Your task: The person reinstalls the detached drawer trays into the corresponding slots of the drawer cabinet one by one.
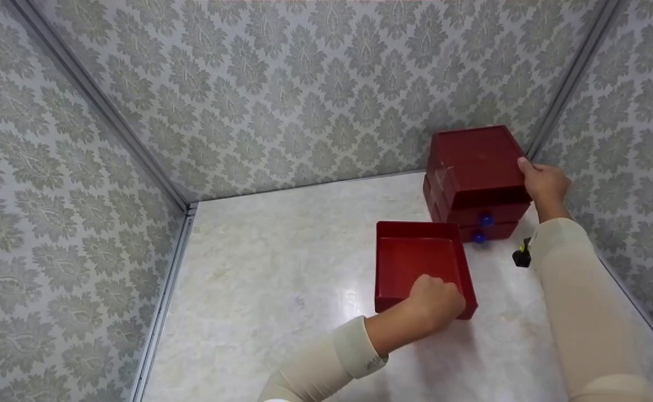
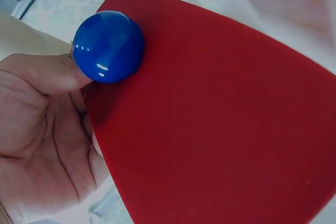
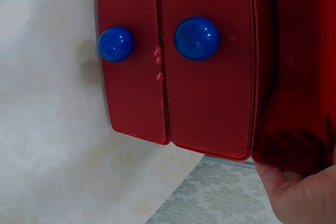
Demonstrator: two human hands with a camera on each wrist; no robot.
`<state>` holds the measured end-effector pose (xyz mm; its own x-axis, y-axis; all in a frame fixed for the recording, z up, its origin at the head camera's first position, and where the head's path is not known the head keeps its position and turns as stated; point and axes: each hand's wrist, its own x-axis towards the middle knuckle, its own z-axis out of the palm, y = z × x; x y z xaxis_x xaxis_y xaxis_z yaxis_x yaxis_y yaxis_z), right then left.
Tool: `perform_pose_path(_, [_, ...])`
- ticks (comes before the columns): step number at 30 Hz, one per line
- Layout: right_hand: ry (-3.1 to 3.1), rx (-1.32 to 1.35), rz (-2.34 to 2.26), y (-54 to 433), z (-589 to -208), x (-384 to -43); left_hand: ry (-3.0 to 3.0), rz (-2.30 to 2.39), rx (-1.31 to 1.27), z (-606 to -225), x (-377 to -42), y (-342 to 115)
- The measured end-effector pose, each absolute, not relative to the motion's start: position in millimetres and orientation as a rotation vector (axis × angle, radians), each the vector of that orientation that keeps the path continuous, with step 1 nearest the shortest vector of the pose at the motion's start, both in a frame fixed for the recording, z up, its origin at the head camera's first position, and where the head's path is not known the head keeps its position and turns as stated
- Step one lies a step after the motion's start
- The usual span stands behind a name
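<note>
A red drawer (image 1: 416, 259), pulled fully out, is in front and to the left of a small red drawer cabinet (image 1: 480, 156). My left hand (image 1: 437, 304) grips the drawer by its front wall. The left wrist view shows the thumb against the outer face beside a round blue knob (image 2: 108, 46); most of the fingers are hidden behind the wall. My right hand (image 1: 548, 185) holds the cabinet by its upper right side, thumb on the top edge. Below the cabinet's open top slot (image 3: 296, 66) are two shut drawers, each with a blue knob (image 3: 196, 38).
The cabinet stands on a pale marbled table (image 1: 259, 268), close to the back wall (image 1: 315, 84) and right corner. Patterned panels with grey metal edges enclose the table. A small black thing (image 1: 522, 255) with a yellow bit shows beside the right sleeve.
</note>
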<state>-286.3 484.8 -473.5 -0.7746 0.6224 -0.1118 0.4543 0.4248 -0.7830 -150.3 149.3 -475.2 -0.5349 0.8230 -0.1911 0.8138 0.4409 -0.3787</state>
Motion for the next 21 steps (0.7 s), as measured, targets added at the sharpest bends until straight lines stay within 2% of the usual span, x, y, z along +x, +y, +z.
perform_pose_path(8, [-2.468,-0.969,1.292,487,-473,-286,-2.611,0.666,-1.591,-470,-128,181])
perform_pose_path(21, [-2.472,-0.959,1.293,484,-471,-285,-2.442,0.664,-1.661,-493,-113,216])
